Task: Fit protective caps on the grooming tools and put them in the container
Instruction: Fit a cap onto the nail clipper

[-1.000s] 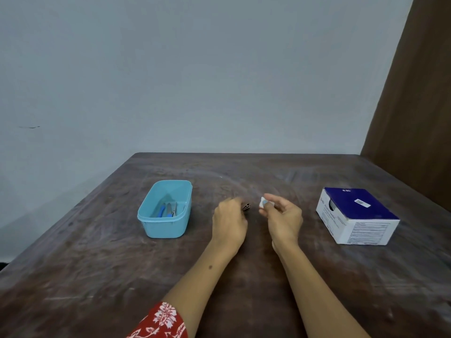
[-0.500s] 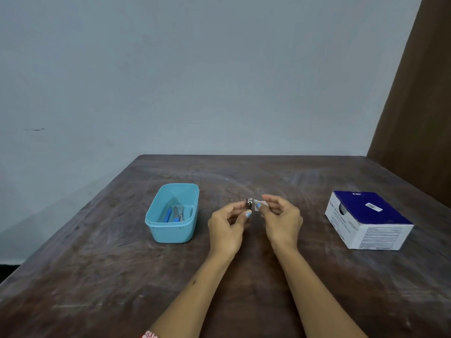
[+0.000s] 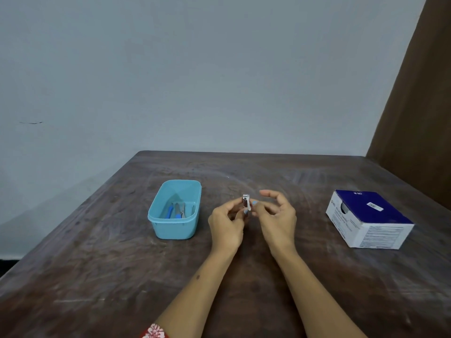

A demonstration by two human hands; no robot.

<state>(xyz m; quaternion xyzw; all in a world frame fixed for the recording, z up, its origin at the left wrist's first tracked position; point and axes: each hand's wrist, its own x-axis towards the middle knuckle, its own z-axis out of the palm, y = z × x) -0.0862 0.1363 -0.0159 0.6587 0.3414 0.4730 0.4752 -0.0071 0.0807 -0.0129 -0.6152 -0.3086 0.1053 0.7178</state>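
In the head view, a small metal tool [image 3: 245, 200], short and narrow with a dark body and a bright silver top, is seen standing upright above the bench [image 3: 97, 264]. A thin whitish cap [image 3: 248, 204] is set against its right side; whether it is fully seated cannot be told at this size. The tool is pinched at its lower part between the thumb and fingertips of the left hand [image 3: 227, 225], whose fingers are curled round it, so that the silver top stands clear above the fingertips. The right hand [image 3: 275, 215] is held just beside the tool on its right; its thumb and a lower finger are curled in and meet the cap, while the forefinger is arched loosely above, apart from the tool. Pale blue nails are seen on both hands where they meet. Both forearms are stretched over the bench from the near edge, and a red patterned sleeve [image 3: 155, 332] is seen at the bottom.

To the left of the left hand, apart from it, a light blue tub [image 3: 156, 217] is stood on the bench; several tools with blue and silver parts are lain inside it. Well to the right of the right hand, a white box [image 3: 366, 215] with a dark blue top is rested on the bench.
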